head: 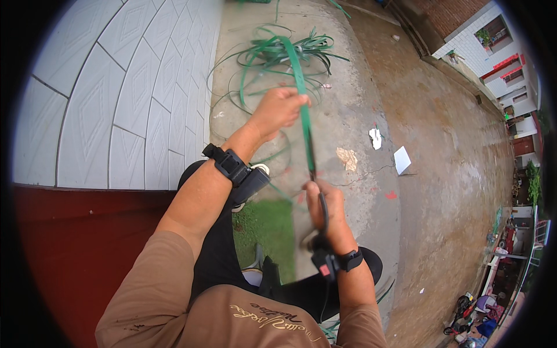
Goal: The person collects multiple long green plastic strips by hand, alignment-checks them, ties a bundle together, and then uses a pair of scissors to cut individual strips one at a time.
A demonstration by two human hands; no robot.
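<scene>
A green plastic strap (300, 82) runs up and down before me, looping over at its top. My left hand (280, 111) grips it partway along, thumb and fingers pinched on it. Lower down, my right hand (327, 209) is closed around the strap's darker lower end; a dark, thin curved piece shows at this hand, and I cannot tell whether it is strap or cable. Beyond my left hand, a bundle of green straps (311, 50) lies on the concrete, with loose loops spreading around it. Both wrists wear black bands with dark devices. The right hand is somewhat blurred.
A white tiled wall (148, 91) rises at the left above a dark red surface (91, 226). Torn paper scraps (347, 158) and a white sheet (402, 160) lie on the concrete at the right. A green mat or patch (270, 230) is between my legs.
</scene>
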